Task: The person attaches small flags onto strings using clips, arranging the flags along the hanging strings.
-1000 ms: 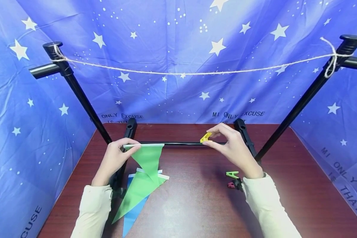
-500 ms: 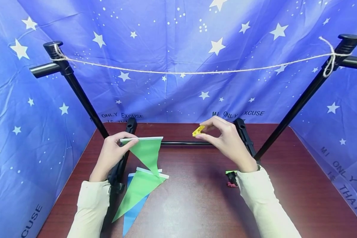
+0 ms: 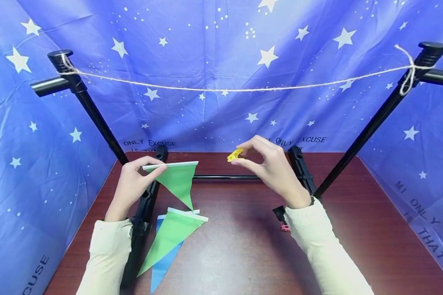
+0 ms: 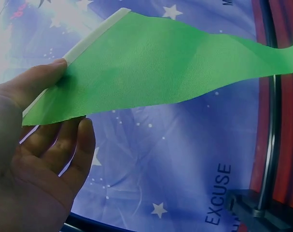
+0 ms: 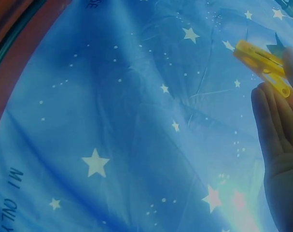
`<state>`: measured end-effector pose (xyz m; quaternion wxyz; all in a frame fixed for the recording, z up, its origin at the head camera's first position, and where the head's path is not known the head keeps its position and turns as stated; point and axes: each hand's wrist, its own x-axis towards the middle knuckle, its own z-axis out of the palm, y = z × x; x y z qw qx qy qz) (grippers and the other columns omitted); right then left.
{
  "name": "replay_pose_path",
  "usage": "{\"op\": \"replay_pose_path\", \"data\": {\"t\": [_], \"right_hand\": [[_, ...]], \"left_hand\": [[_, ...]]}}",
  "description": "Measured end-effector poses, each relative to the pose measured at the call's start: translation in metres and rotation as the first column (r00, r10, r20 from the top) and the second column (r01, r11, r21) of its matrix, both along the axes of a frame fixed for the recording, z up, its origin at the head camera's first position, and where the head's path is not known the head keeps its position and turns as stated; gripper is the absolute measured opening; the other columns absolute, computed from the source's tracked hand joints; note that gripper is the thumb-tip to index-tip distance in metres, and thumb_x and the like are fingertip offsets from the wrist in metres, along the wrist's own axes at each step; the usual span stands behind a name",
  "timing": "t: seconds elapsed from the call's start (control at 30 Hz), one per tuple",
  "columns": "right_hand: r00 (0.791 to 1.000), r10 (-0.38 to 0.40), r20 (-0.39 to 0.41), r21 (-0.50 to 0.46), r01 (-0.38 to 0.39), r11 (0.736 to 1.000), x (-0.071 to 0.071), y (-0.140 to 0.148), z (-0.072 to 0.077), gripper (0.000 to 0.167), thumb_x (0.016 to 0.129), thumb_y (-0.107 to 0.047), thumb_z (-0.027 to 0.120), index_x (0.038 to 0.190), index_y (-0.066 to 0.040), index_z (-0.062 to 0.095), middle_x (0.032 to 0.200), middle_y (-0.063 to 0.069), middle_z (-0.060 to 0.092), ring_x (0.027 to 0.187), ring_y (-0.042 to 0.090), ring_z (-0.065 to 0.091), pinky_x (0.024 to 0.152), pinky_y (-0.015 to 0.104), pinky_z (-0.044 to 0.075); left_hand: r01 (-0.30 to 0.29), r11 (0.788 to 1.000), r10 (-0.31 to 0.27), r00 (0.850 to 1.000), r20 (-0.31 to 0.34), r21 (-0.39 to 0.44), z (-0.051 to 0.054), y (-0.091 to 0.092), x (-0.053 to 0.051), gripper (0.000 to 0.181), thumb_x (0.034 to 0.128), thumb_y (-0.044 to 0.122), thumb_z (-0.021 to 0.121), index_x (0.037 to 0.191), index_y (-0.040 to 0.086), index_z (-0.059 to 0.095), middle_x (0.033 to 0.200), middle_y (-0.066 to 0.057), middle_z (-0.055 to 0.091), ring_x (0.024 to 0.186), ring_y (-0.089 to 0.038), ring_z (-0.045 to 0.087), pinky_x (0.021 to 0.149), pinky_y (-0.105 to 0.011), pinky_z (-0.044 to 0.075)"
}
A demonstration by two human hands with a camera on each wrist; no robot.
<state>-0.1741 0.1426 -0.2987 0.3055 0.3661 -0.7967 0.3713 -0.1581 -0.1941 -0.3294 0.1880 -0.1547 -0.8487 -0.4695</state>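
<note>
My left hand [image 3: 134,180] pinches the white top edge of a green triangular pennant [image 3: 177,180] near its left corner. The pennant hangs point down, and in the left wrist view the thumb [image 4: 52,72] presses on its white band. Thumb and fingers of my right hand [image 3: 271,168] pinch a yellow clothespin [image 3: 235,155], its nose facing left toward the pennant but apart from it. In the right wrist view the yellow clothespin [image 5: 262,65] sits between thumb and fingertips. Above both hands a white string [image 3: 221,89] spans two black posts.
Another green pennant [image 3: 173,233] lies over a blue pennant [image 3: 162,270] on the dark red table [image 3: 236,254]. A black clip [image 3: 279,214] and a pink clothespin [image 3: 285,228] lie by the right sleeve. Black posts [image 3: 99,119] rise at either side, joined low by a bar [image 3: 225,177].
Both hands have risen. The left hand has carried the pennant up and slightly left, its tip lifting off the lower pennants. The right hand has brought the yellow clothespin up and left.
</note>
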Motion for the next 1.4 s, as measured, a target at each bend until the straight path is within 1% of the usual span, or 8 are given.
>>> {"op": "replay_pose_path", "data": {"t": [0.1,0.33,0.43,0.53,0.67,0.9,1.1,1.4], "right_hand": [[1.000,0.025,0.001,-0.001,-0.025,1.000,-0.001,-0.005,0.004,0.030,0.075,-0.013,0.087,0.099,-0.008,0.071,0.087,-0.002,0.067,0.081,0.010,0.063,0.073,0.018,0.048],[0.996,0.091,0.003,-0.057,-0.091,0.994,-0.001,-0.017,0.014,0.031,0.075,-0.007,0.086,0.101,-0.005,0.070,0.090,-0.002,0.067,0.084,0.008,0.063,0.076,0.021,0.056],[0.994,0.105,0.005,-0.067,-0.105,0.992,-0.001,-0.022,0.018,0.029,0.075,-0.008,0.086,0.099,-0.005,0.070,0.090,-0.002,0.066,0.084,0.007,0.063,0.075,0.021,0.056],[0.996,0.093,-0.004,-0.061,-0.093,0.994,-0.001,-0.026,0.021,0.028,0.075,-0.011,0.086,0.098,-0.005,0.070,0.089,-0.002,0.066,0.083,0.007,0.063,0.074,0.019,0.055],[0.996,0.078,-0.033,-0.057,-0.080,0.995,-0.001,-0.031,0.026,0.026,0.076,-0.011,0.086,0.096,-0.005,0.070,0.088,-0.001,0.067,0.082,0.011,0.064,0.075,0.020,0.055],[0.992,0.091,-0.087,-0.043,-0.095,0.995,-0.003,-0.039,0.038,0.022,0.078,-0.013,0.084,0.093,-0.006,0.071,0.087,0.001,0.069,0.081,0.008,0.065,0.077,0.021,0.052],[0.986,0.117,-0.122,-0.037,-0.123,0.992,-0.005,-0.047,0.050,0.018,0.079,-0.012,0.084,0.091,-0.006,0.072,0.086,0.003,0.069,0.078,0.006,0.064,0.075,0.022,0.051],[0.974,0.116,-0.194,-0.046,-0.128,0.991,-0.006,-0.056,0.067,0.020,0.077,-0.012,0.085,0.088,-0.005,0.071,0.084,0.005,0.070,0.076,0.007,0.064,0.073,0.025,0.049]], "left_hand": [[-0.005,1.000,0.005,1.000,-0.014,0.010,0.002,-0.001,-0.003,0.008,0.0890,0.011,0.075,0.096,0.007,0.075,0.096,-0.010,0.073,0.046,-0.006,0.035,0.045,-0.025,0.035],[-0.005,1.000,0.006,0.999,-0.051,0.012,0.008,-0.001,-0.007,0.007,0.0896,0.010,0.074,0.095,0.006,0.075,0.090,-0.006,0.072,0.063,-0.006,0.053,0.051,-0.020,0.042],[-0.008,1.000,0.009,0.999,-0.047,0.022,0.005,-0.003,-0.012,0.007,0.0896,0.010,0.074,0.096,0.006,0.075,0.088,0.000,0.071,0.062,-0.005,0.055,0.050,-0.020,0.043],[-0.007,0.999,0.009,0.999,-0.041,0.048,-0.001,-0.008,-0.021,0.009,0.0889,0.014,0.076,0.097,0.010,0.076,0.086,0.008,0.070,0.057,-0.007,0.054,0.047,-0.022,0.041],[-0.002,0.998,0.005,0.999,-0.050,0.064,-0.004,-0.012,-0.029,0.010,0.0878,0.017,0.077,0.098,0.014,0.077,0.086,0.012,0.070,0.053,-0.008,0.050,0.044,-0.024,0.038],[-0.007,0.999,0.010,0.997,-0.072,0.040,0.003,-0.011,-0.029,0.011,0.0894,0.020,0.076,0.099,0.015,0.076,0.090,0.010,0.069,0.050,-0.009,0.046,0.044,-0.024,0.037],[0.000,0.998,0.005,0.997,-0.081,0.064,0.012,-0.010,-0.030,0.013,0.0910,0.022,0.074,0.100,0.014,0.076,0.094,0.003,0.071,0.052,-0.010,0.046,0.045,-0.025,0.037],[0.014,0.992,-0.002,0.996,-0.091,0.123,0.020,-0.007,-0.034,0.012,0.0919,0.011,0.071,0.102,0.003,0.073,0.090,0.009,0.067,0.048,-0.010,0.037,0.042,-0.028,0.029]]}}
